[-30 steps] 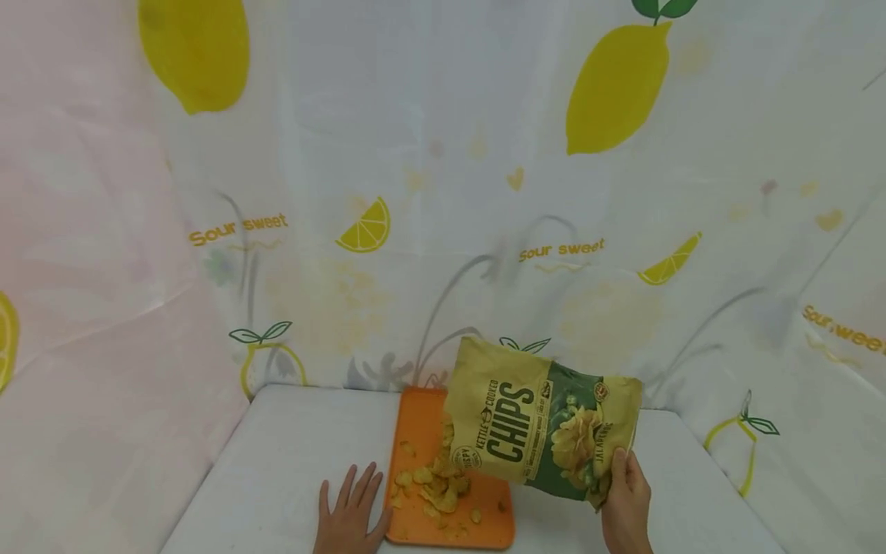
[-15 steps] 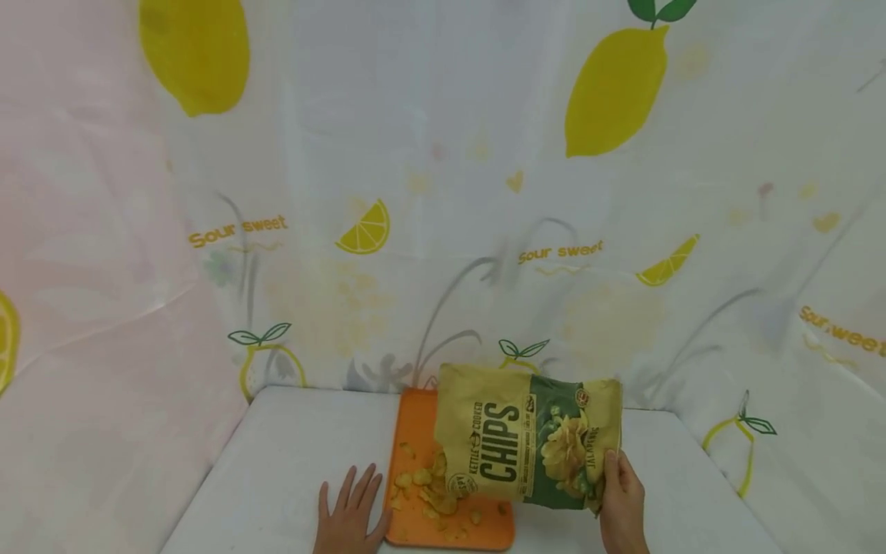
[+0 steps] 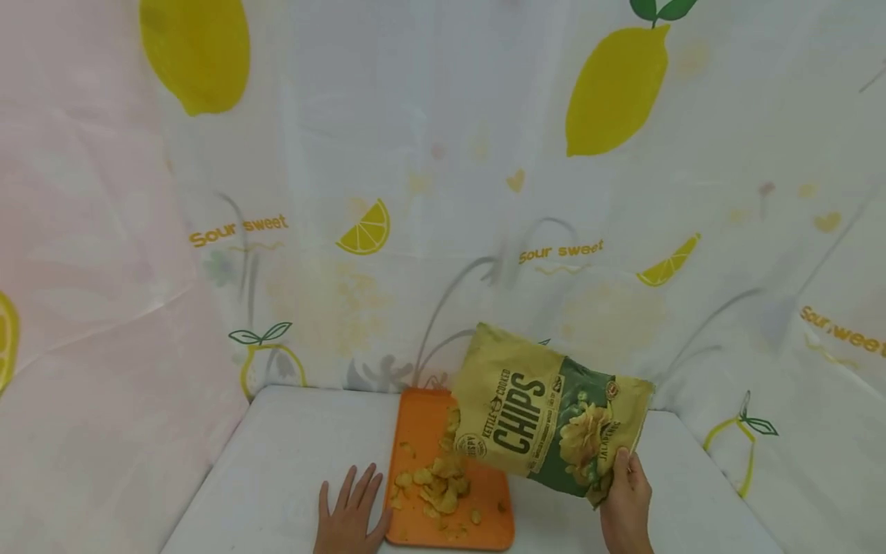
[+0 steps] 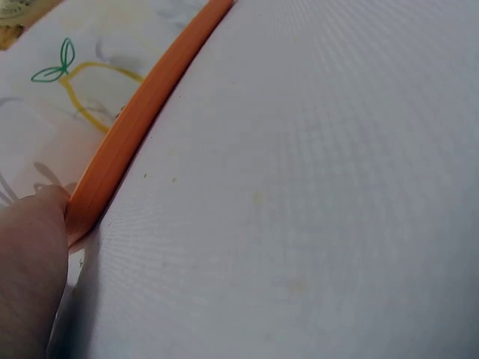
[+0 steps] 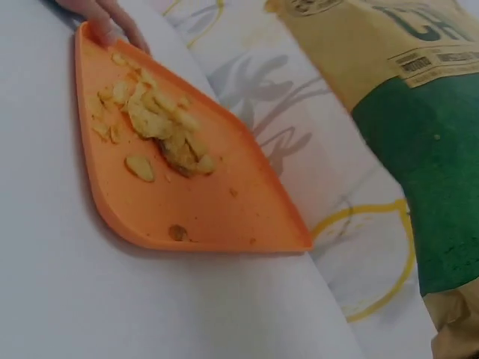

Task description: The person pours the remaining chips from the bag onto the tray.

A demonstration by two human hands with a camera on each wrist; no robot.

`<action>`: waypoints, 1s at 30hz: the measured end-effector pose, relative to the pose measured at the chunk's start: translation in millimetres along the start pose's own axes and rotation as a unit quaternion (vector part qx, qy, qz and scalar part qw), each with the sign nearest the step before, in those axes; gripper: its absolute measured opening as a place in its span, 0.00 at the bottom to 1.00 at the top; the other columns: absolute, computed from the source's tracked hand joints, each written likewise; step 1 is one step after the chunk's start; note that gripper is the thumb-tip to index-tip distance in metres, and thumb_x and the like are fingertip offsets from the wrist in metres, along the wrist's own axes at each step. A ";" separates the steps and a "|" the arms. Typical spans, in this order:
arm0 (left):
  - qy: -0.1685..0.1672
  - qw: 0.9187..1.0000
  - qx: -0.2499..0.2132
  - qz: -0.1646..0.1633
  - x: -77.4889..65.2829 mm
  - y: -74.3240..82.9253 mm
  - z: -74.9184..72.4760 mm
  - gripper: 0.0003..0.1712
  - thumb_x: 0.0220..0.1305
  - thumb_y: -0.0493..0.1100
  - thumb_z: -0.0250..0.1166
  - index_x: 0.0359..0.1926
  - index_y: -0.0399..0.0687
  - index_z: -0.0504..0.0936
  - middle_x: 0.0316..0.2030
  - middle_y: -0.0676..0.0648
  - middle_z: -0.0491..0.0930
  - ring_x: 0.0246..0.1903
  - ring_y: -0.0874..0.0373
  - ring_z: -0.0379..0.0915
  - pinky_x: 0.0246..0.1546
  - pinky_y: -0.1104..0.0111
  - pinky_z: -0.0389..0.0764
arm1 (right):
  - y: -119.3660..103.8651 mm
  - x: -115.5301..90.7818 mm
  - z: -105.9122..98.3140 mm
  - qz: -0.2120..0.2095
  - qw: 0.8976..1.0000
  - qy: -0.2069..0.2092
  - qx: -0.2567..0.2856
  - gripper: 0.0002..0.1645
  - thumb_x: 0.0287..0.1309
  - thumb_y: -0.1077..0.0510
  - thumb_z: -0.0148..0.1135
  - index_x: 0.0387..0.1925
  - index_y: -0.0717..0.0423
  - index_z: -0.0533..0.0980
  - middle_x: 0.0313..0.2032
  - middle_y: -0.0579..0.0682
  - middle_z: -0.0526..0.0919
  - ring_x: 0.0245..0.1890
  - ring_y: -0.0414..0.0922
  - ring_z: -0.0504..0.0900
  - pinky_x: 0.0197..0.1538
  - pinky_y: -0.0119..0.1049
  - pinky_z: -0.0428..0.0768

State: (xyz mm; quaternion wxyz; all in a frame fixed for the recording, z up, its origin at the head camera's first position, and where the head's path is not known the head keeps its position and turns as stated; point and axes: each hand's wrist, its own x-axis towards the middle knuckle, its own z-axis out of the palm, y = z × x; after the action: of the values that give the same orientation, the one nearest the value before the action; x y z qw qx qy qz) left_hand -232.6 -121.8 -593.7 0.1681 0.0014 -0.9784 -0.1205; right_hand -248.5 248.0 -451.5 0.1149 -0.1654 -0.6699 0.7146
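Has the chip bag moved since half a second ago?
Yes: the chip bag has shifted right, its left end higher, against the orange tray in the head view.

- White table (image 3: 291, 446), in front of the backdrop
- White fabric backdrop (image 3: 415, 100), pinkish at far left
- Two large yellow lemons (image 3: 618, 88) printed up high
- Lemon wedges (image 3: 367, 228), orange "Sour sweet" lettering (image 3: 238, 229) below
- Leafy lemon outlines (image 3: 273, 362), lower still

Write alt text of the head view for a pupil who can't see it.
A person's right hand holds a tan and green chip bag sideways, its left end over an orange tray where a heap of chips lies. The left hand is spread on a white table, its thumb at the tray's edge; lemon-printed cloth hangs behind.
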 end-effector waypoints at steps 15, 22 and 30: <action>-0.010 0.999 -0.032 0.018 5.6 -6.0 16.9 0.36 0.51 0.69 0.54 0.59 0.61 0.69 0.62 0.56 0.67 0.64 0.51 0.56 0.64 0.42 0.45 | 0.5 -3.2 5.9 -0.018 0.998 0.031 0.045 0.37 0.56 0.32 0.35 0.66 0.38 0.53 0.61 0.38 0.63 0.44 0.19 0.73 0.43 0.16 0.78; -0.041 0.999 -0.007 0.002 6.5 -5.6 -5.3 0.36 0.53 0.70 0.51 0.60 0.61 0.68 0.63 0.56 0.65 0.65 0.51 0.55 0.65 0.42 0.41 | 13.2 -6.3 7.2 0.005 0.999 0.026 0.022 0.38 0.57 0.33 0.34 0.65 0.45 0.55 0.50 0.32 0.67 0.42 0.19 0.72 0.40 0.17 0.77; -0.003 1.000 0.027 0.007 5.5 -6.0 -33.3 0.36 0.52 0.69 0.53 0.59 0.61 0.69 0.62 0.55 0.67 0.64 0.51 0.57 0.64 0.42 0.44 | 2.4 -2.4 4.9 -0.014 0.999 0.029 0.039 0.37 0.57 0.32 0.33 0.65 0.40 0.55 0.55 0.37 0.67 0.43 0.20 0.72 0.39 0.16 0.77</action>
State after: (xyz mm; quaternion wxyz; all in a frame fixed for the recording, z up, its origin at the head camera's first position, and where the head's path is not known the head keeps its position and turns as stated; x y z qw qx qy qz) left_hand -227.1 -135.6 -562.9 0.1660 -0.0015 -0.9818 -0.0925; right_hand -248.1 242.4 -453.4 0.1507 -0.1718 -0.6402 0.7335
